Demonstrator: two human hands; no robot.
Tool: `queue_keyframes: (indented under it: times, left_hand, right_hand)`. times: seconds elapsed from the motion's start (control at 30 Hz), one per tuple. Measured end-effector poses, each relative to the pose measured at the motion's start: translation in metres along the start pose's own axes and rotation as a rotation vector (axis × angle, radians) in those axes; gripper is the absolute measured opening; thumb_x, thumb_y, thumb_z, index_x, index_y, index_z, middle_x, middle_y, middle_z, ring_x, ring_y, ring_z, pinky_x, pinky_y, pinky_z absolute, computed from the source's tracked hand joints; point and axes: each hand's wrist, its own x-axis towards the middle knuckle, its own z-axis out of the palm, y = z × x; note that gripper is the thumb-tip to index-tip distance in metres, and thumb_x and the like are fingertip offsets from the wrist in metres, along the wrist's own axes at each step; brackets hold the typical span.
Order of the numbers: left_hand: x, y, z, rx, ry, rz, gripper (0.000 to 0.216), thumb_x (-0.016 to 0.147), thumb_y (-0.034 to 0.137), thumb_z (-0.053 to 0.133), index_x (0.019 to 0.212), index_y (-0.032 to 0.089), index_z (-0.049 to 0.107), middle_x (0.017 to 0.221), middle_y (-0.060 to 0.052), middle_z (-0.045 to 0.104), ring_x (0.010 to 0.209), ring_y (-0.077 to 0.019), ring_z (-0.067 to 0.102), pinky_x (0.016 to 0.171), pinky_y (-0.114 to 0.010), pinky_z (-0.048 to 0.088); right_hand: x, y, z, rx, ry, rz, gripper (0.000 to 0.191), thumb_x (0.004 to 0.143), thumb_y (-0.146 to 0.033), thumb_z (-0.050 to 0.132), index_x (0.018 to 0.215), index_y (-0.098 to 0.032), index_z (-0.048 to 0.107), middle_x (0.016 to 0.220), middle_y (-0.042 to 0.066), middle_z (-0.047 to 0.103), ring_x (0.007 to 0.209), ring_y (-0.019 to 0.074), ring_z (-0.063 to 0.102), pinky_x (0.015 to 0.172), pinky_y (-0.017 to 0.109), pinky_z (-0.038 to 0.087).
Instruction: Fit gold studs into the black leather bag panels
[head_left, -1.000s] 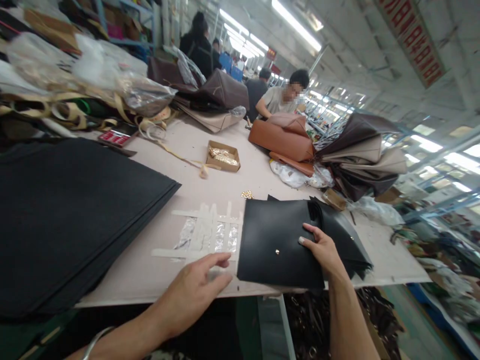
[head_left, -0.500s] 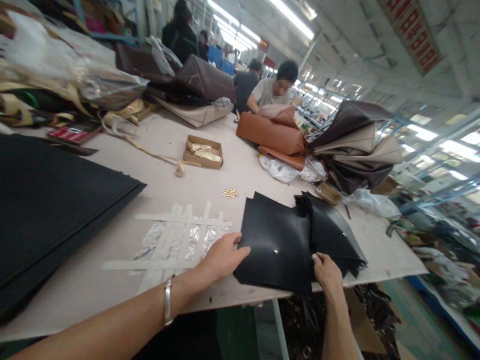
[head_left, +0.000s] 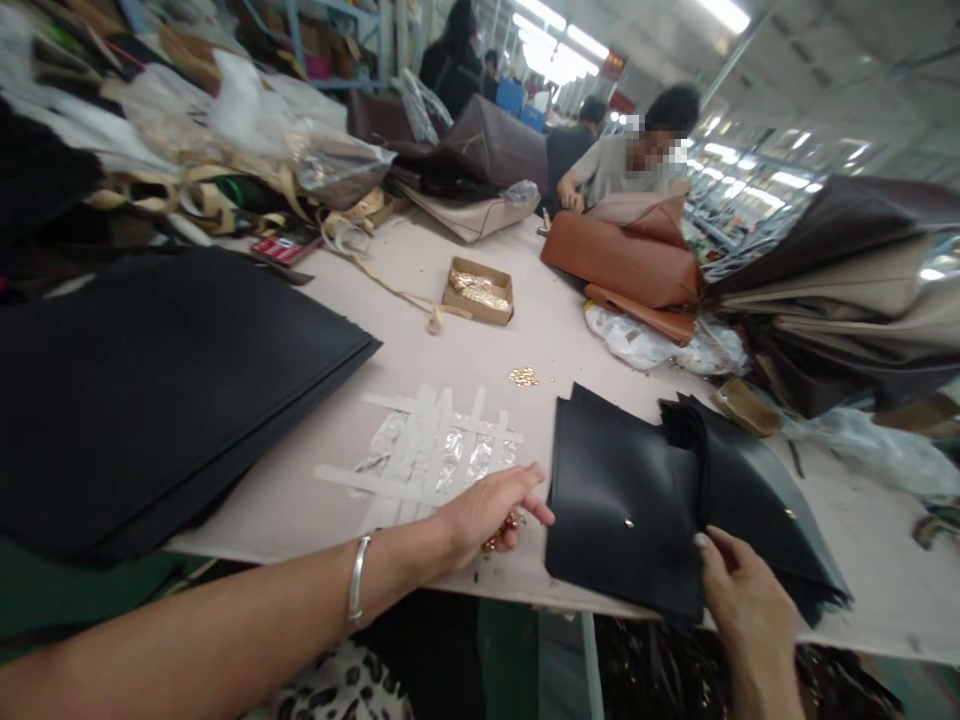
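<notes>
Two stacks of black leather panels lie side by side at the table's front edge. The left panel bears a small metal stud; the right stack fans out, a stud on its top piece. My left hand is just left of the left panel, with thumb and forefinger stretched toward its edge. Its lower fingers are curled round small gold metal pieces. My right hand pinches the left panel's right edge, close to the other stack. Loose gold pieces lie beyond the panels.
Large black sheets are stacked at the left. Tape strips cover clear plastic on the table. A cardboard box holds gold pieces. Brown bags and plastic wrapping stand behind, where a co-worker leans over.
The view has turned left, so everything sits further right. My left hand has drawn slightly back from the panel, and gold pieces now show in its curled fingers. My right hand stays at the panel's edge.
</notes>
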Motion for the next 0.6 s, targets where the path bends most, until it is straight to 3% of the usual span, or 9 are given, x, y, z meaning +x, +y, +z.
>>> queue_keyframes:
  times: [0.07, 0.17, 0.27, 0.33, 0.43, 0.6]
  left_hand:
    - [-0.015, 0.002, -0.009, -0.116, -0.038, -0.012, 0.075, 0.090, 0.069, 0.034, 0.134, 0.012, 0.053, 0.097, -0.013, 0.072, 0.052, -0.0100, 0.047, 0.049, -0.025, 0.033]
    - [-0.037, 0.006, -0.023, -0.223, -0.073, 0.029, 0.075, 0.091, 0.066, 0.038, 0.143, 0.012, 0.042, 0.098, -0.012, 0.069, 0.058, -0.0112, 0.052, 0.051, -0.025, 0.032]
    - [-0.059, 0.009, -0.037, -0.105, -0.032, 0.154, 0.069, 0.097, 0.057, 0.035, 0.151, 0.014, 0.031, 0.113, -0.011, 0.063, 0.065, -0.0118, 0.056, 0.059, -0.027, 0.039]
    - [-0.074, 0.010, -0.048, 0.028, 0.031, 0.257, 0.064, 0.100, 0.050, 0.033, 0.153, 0.016, 0.027, 0.123, -0.011, 0.059, 0.080, -0.0145, 0.060, 0.077, -0.031, 0.046]
    - [-0.095, 0.012, -0.063, 0.160, 0.152, 0.344, 0.062, 0.101, 0.046, 0.031, 0.153, 0.013, 0.028, 0.132, -0.012, 0.055, 0.109, -0.0212, 0.057, 0.102, -0.036, 0.041]
    - [-0.128, 0.011, -0.086, 0.288, 0.238, 0.437, 0.057, 0.103, 0.039, 0.024, 0.150, 0.009, 0.034, 0.134, -0.016, 0.054, 0.121, -0.0243, 0.054, 0.108, -0.037, 0.040]
  right_hand:
    - [-0.026, -0.028, -0.006, 0.241, -0.010, -0.090, 0.053, 0.077, -0.055, 0.059, 0.115, -0.020, 0.071, 0.107, 0.013, 0.074, 0.100, 0.0347, 0.068, 0.093, 0.046, 0.050]
    - [-0.074, -0.084, -0.009, 0.577, -0.279, -0.403, 0.043, 0.075, -0.053, 0.070, 0.104, -0.022, 0.074, 0.105, 0.009, 0.075, 0.097, 0.0291, 0.070, 0.091, 0.038, 0.054]
    - [-0.119, -0.139, -0.003, 0.651, -0.509, -0.676, 0.030, 0.082, -0.041, 0.069, 0.105, -0.022, 0.074, 0.105, 0.007, 0.075, 0.096, 0.0242, 0.069, 0.087, 0.032, 0.055]
    - [-0.141, -0.168, 0.004, 0.673, -0.609, -0.725, 0.032, 0.086, -0.037, 0.065, 0.114, -0.023, 0.072, 0.110, 0.007, 0.074, 0.096, 0.0231, 0.069, 0.085, 0.031, 0.055]
    - [-0.160, -0.199, 0.014, 0.688, -0.714, -0.704, 0.037, 0.088, -0.040, 0.063, 0.120, -0.022, 0.070, 0.109, 0.009, 0.074, 0.090, 0.0223, 0.070, 0.081, 0.031, 0.056]
    - [-0.170, -0.231, 0.020, 0.666, -0.854, -0.771, 0.036, 0.085, -0.047, 0.067, 0.106, -0.020, 0.076, 0.089, 0.008, 0.076, 0.079, 0.0230, 0.070, 0.070, 0.028, 0.057]
